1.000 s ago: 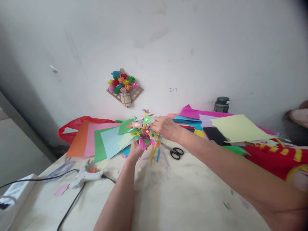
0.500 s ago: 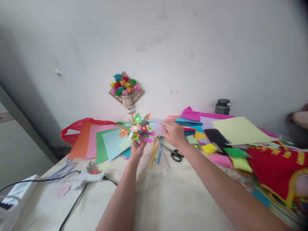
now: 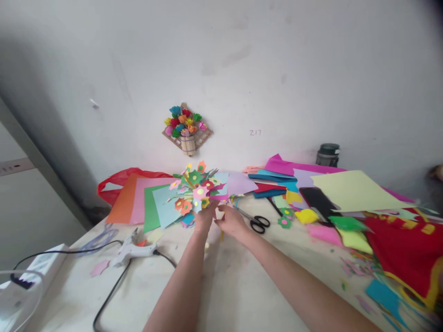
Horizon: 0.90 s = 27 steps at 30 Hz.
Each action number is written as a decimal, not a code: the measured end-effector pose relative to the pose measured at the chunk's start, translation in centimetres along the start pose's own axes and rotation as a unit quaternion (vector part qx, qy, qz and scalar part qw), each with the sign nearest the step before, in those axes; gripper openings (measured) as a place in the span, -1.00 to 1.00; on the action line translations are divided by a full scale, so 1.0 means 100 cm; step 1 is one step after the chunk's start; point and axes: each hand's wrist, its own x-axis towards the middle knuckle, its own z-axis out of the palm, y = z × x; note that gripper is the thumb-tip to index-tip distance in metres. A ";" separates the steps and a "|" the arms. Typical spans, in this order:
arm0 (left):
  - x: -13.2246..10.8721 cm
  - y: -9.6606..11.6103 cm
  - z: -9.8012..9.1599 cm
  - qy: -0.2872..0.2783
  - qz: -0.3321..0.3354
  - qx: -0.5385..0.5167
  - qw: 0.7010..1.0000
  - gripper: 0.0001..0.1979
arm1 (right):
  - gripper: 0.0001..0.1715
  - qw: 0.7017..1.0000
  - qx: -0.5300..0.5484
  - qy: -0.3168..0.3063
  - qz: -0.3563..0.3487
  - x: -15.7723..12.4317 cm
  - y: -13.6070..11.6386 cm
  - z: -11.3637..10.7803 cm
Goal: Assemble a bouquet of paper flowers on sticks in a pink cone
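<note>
My left hand [image 3: 205, 219] is closed around the lower part of a bouquet of foam-paper flowers [image 3: 200, 191] in pink, orange, green, yellow and white. Close beside it, my right hand [image 3: 231, 222] has its fingers bent together at the stem end; what they pinch is too small to make out. A yellow strip [image 3: 222, 234] shows below the hands. Just right of my right hand lies a pair of black-handled scissors [image 3: 259, 224], partly open. Two green paper flowers [image 3: 284, 222] lie past the scissors.
On the left are a glue gun [image 3: 133, 249], a power strip [image 3: 43, 267] with cords, and coloured sheets [image 3: 121, 200]. To the right lie a phone [image 3: 316, 203], packets of clay-like material [image 3: 325, 234], a pale yellow sheet [image 3: 356, 189] and a red cloth [image 3: 408, 253]. A flower ornament [image 3: 188, 131] hangs on the wall.
My right hand has come down and left, from beside the flowers to the stem end near my left hand. The bouquet has turned in my left hand. The view has shifted slightly.
</note>
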 end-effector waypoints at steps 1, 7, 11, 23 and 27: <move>-0.001 0.001 0.001 -0.001 -0.003 0.009 1.000 -0.77 | -0.56 1.000 0.003 -0.002 0.000 0.000 0.001 0.003; -0.004 0.004 0.009 -0.001 -0.022 0.017 1.000 -0.76 | -0.80 1.000 0.011 0.024 -0.001 0.003 0.004 0.015; -0.004 0.004 0.007 -0.053 -0.012 -0.028 0.998 -0.77 | -0.81 0.999 0.018 0.034 -0.016 0.007 0.007 0.017; 0.003 -0.004 -0.009 -0.123 -0.048 -0.099 0.986 -0.77 | -0.78 0.994 0.053 -0.013 -0.093 0.015 0.017 -0.002; 0.006 -0.006 -0.019 -0.183 -0.072 -0.225 0.954 -0.72 | -0.73 0.997 0.057 0.037 -0.044 0.023 0.030 -0.028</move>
